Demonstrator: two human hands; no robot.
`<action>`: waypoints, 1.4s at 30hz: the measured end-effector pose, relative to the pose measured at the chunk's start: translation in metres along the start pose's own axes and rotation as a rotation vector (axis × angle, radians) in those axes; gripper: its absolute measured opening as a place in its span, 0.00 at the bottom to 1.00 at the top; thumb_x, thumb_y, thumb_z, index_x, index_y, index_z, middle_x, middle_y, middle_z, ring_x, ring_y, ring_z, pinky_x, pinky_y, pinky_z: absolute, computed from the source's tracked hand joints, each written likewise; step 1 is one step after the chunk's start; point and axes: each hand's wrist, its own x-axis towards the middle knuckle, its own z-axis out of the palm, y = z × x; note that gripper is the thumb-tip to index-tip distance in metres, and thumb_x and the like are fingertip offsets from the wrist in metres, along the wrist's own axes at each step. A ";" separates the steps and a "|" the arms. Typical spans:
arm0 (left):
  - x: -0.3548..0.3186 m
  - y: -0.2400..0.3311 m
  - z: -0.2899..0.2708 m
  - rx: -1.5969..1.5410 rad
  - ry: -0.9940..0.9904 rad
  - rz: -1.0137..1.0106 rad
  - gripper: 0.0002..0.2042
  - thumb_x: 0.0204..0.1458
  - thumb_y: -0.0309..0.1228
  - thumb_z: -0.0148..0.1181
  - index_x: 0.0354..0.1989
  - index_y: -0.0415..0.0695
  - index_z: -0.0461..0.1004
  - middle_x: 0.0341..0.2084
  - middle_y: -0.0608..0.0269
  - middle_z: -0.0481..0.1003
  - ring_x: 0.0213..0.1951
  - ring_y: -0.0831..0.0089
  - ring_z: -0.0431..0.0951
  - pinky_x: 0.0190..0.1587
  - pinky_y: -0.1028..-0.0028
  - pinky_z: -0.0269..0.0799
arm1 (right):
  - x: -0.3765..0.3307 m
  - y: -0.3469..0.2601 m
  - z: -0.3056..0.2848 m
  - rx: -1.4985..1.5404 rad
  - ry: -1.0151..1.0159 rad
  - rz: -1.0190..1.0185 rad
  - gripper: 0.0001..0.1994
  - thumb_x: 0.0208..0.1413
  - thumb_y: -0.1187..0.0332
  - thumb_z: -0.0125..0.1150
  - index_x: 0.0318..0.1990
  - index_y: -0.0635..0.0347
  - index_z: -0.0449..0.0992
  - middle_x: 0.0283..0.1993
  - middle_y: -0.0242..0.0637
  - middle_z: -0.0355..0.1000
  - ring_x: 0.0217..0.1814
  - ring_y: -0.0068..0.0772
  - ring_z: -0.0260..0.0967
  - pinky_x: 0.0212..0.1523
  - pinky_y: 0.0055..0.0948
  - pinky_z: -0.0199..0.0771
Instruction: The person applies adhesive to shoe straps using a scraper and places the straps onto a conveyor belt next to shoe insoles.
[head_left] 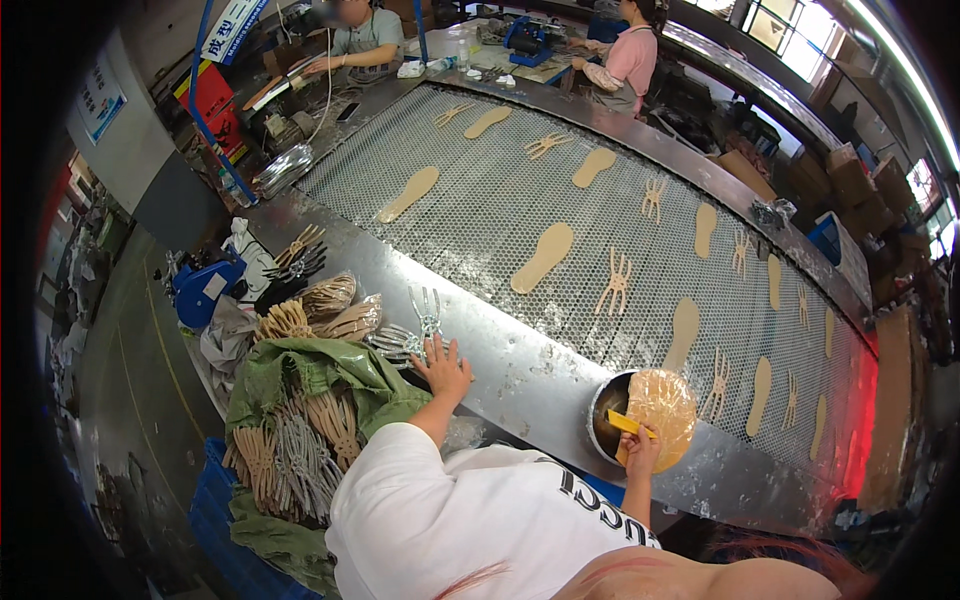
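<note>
My left hand (445, 374) lies with its fingers spread on the metal ledge, at the edge of some silver strappy sandal uppers (397, 343); nothing shows in its grip. At the lower right, my right hand (641, 448) is closed round a flat yellow-handled tool (628, 424). It is over a round metal pot (600, 408), whose dark inside shows on the left. A tan, plastic-wrapped cover (665, 405) lies across the pot's right part. Beyond the ledge, tan insoles (542, 258) and strappy uppers (615, 281) lie in alternation on the mesh conveyor (470, 240).
Bundles of tan and grey straps (290, 455) spill from a green sack (320, 375) at my left, over a blue crate (215, 500). A blue tape dispenser (208, 288) stands near the corner. Across the conveyor are two co-workers (368, 45). Red light glows at the right end.
</note>
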 end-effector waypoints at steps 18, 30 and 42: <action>0.006 0.049 -0.020 -0.066 -0.232 0.004 0.33 0.46 0.46 0.50 0.62 0.54 0.49 0.63 0.49 0.38 0.64 0.51 0.36 0.56 0.39 0.29 | 0.000 0.003 0.024 -0.020 0.010 0.001 0.06 0.55 0.73 0.49 0.41 0.60 0.64 0.29 0.40 0.68 0.24 0.28 0.68 0.23 0.22 0.71; 0.051 -0.019 -0.014 -0.067 -0.399 0.262 0.39 0.43 0.59 0.48 0.63 0.59 0.44 0.64 0.52 0.34 0.64 0.51 0.31 0.59 0.46 0.23 | 0.000 0.005 0.036 -0.023 0.006 0.005 0.06 0.55 0.73 0.49 0.40 0.61 0.65 0.30 0.40 0.68 0.24 0.27 0.68 0.24 0.22 0.72; 0.055 -0.004 -0.035 0.108 -0.321 0.240 0.38 0.44 0.59 0.46 0.62 0.53 0.49 0.57 0.48 0.53 0.57 0.49 0.53 0.55 0.46 0.43 | 0.000 0.010 0.042 0.016 0.006 0.025 0.07 0.55 0.74 0.49 0.41 0.61 0.64 0.29 0.40 0.68 0.24 0.28 0.69 0.24 0.22 0.73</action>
